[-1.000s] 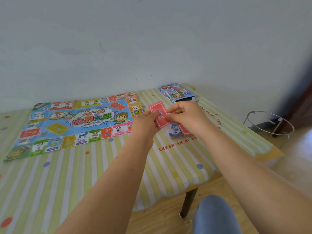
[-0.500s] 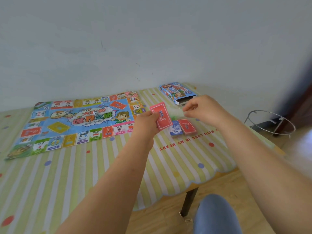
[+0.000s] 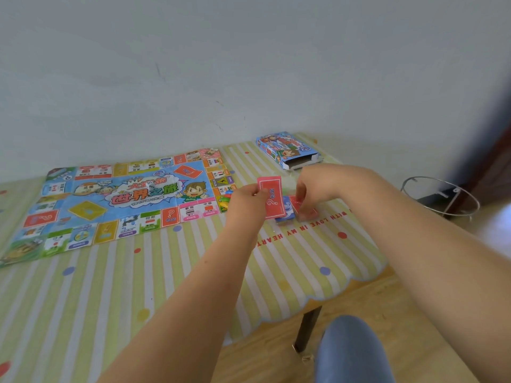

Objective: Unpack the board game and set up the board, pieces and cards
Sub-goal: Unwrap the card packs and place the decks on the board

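The paper game board lies unfolded and flat on the left half of the table. My left hand holds a stack of red question-mark cards upright just right of the board. My right hand reaches down with curled fingers onto a second red card pile lying on the table. A blue card pile lies between the two red ones, partly hidden. Some small coloured pieces show at the board's right edge behind my left hand.
The open game box lies at the table's far right corner by the wall. The striped tablecloth ends in a scalloped edge on the right. A metal ring stand is on the floor beyond. My knee is below the edge.
My right hand let go of the cards held by my left hand, swung out to the right, then came down onto the red pile on the table. The left hand stayed put.
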`<state>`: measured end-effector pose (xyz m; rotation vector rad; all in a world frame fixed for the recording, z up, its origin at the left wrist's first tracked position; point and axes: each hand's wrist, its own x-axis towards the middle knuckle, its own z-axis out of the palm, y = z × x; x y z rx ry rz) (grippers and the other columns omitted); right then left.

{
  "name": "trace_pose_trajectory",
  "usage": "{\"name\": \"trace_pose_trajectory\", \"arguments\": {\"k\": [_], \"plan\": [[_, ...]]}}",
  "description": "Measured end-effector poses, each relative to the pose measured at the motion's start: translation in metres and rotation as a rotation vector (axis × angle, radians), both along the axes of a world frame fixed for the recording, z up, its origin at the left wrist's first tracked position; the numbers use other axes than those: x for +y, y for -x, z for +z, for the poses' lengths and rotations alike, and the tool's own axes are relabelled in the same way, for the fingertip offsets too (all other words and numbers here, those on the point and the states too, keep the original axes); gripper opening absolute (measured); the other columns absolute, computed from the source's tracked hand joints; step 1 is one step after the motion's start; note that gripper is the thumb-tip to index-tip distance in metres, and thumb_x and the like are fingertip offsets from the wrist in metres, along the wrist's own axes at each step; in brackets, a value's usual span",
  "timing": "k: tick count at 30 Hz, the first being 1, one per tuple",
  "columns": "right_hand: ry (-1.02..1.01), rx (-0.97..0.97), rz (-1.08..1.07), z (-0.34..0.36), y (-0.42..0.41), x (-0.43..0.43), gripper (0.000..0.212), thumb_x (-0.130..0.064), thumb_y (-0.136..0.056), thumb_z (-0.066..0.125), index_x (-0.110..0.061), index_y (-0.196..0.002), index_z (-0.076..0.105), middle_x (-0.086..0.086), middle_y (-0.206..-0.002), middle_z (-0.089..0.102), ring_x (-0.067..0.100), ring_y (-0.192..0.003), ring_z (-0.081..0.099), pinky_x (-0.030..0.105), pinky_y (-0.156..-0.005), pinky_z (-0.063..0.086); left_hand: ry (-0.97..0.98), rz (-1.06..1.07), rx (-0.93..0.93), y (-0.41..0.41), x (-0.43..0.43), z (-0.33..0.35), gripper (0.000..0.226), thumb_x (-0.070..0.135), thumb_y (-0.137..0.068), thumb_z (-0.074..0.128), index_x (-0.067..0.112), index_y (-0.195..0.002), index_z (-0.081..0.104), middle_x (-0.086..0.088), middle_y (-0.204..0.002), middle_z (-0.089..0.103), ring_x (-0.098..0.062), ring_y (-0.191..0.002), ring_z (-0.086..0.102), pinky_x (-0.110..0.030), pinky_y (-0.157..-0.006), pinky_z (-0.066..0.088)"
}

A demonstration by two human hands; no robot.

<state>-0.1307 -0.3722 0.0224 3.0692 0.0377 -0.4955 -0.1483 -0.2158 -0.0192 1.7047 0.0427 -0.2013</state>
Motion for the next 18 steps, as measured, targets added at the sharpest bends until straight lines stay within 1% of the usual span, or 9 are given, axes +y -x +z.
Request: {"name": "trace_pose_trajectory", "arguments": {"k": [1,4,5,7,8,10,13,16,18], "plan": [[0.033,0.007,0.009,0.0004,-0.0020,0.0024,0.050,-0.048,-0.068,0.080,-0.018,-0.106,0.073,-0.001,-0.100,0.072,0.018,-0.088,0.066,0.030,-0.073,0.053,-0.025,-0.004,-0.017,0.0006,-0.0007,0.0002,0.015,0.022,-0.098,0.050,0.023,-0.088,0.060,-0.006,-0.091,0.067,-0.029,-0.097,0.068,-0.050,-0.090,0.053],[0.074,0.012,0.016,-0.0003,-0.0057,0.0067,0.053,-0.047,-0.068,0.082,-0.013,-0.107,0.072,0.003,-0.099,0.071,0.022,-0.089,0.067,0.033,-0.074,0.054,-0.069,-0.001,-0.038,-0.0002,-0.0012,-0.0013,0.020,0.022,-0.099,0.049,0.025,-0.080,0.055,-0.006,-0.093,0.066,-0.028,-0.097,0.067,-0.050,-0.089,0.053],[0.079,0.014,0.021,-0.0001,-0.0059,0.0072,0.053,-0.047,-0.068,0.082,-0.013,-0.107,0.072,0.003,-0.099,0.071,0.023,-0.088,0.067,0.032,-0.073,0.054,-0.073,-0.003,-0.039,-0.0005,-0.0010,-0.0016,0.018,0.022,-0.099,0.049,0.025,-0.082,0.055,-0.006,-0.093,0.066,-0.028,-0.098,0.067,-0.050,-0.089,0.053],[0.083,0.019,0.029,0.0006,-0.0050,0.0071,0.054,-0.049,-0.068,0.080,-0.013,-0.107,0.072,0.003,-0.100,0.072,0.022,-0.089,0.067,0.032,-0.073,0.054,-0.069,-0.010,-0.041,-0.0001,-0.0007,-0.0011,0.011,0.022,-0.099,0.049,0.024,-0.094,0.059,-0.006,-0.094,0.066,-0.027,-0.097,0.067,-0.049,-0.089,0.054],[0.082,0.020,0.033,0.0004,-0.0047,0.0069,0.054,-0.049,-0.069,0.080,-0.013,-0.107,0.072,0.003,-0.100,0.072,0.022,-0.089,0.067,0.032,-0.073,0.054,-0.068,-0.012,-0.041,-0.0002,-0.0005,-0.0012,0.012,0.022,-0.098,0.049,0.023,-0.100,0.061,-0.006,-0.095,0.066,-0.027,-0.097,0.067,-0.049,-0.089,0.054],[0.076,0.019,0.034,-0.0001,-0.0039,0.0062,0.053,-0.050,-0.069,0.079,-0.012,-0.107,0.072,0.003,-0.100,0.072,0.022,-0.089,0.068,0.033,-0.073,0.054,-0.070,-0.014,-0.035,-0.0005,-0.0003,-0.0019,0.013,0.022,-0.098,0.050,0.022,-0.103,0.062,-0.007,-0.098,0.068,-0.027,-0.097,0.067,-0.049,-0.089,0.054],[0.075,0.007,0.039,-0.0008,-0.0033,0.0066,0.045,-0.048,-0.071,0.078,-0.011,-0.096,0.073,0.004,-0.088,0.071,0.021,-0.076,0.066,0.029,-0.062,0.048,-0.061,-0.012,-0.028,-0.0006,0.0000,-0.0023,0.010,0.020,-0.098,0.050,0.024,-0.092,0.058,-0.012,-0.101,0.069,-0.029,-0.097,0.067,-0.050,-0.089,0.053],[0.082,-0.041,0.032,-0.0040,-0.0027,0.0072,0.028,-0.037,-0.075,0.074,-0.010,-0.076,0.068,0.003,-0.063,0.059,0.021,-0.058,0.051,0.027,-0.053,0.038,-0.060,-0.010,-0.016,-0.0009,0.0003,-0.0015,0.011,0.019,-0.098,0.050,0.023,-0.090,0.057,-0.012,-0.100,0.069,-0.030,-0.098,0.067,-0.050,-0.090,0.053],[0.079,-0.067,0.017,-0.0059,-0.0024,0.0066,0.025,-0.033,-0.075,0.073,-0.009,-0.078,0.069,0.003,-0.064,0.060,0.021,-0.058,0.052,0.025,-0.052,0.038,-0.055,-0.009,-0.010,-0.0009,0.0002,-0.0007,0.011,0.019,-0.098,0.050,0.024,-0.091,0.057,-0.011,-0.100,0.069,-0.030,-0.099,0.067,-0.049,-0.090,0.053]]}}
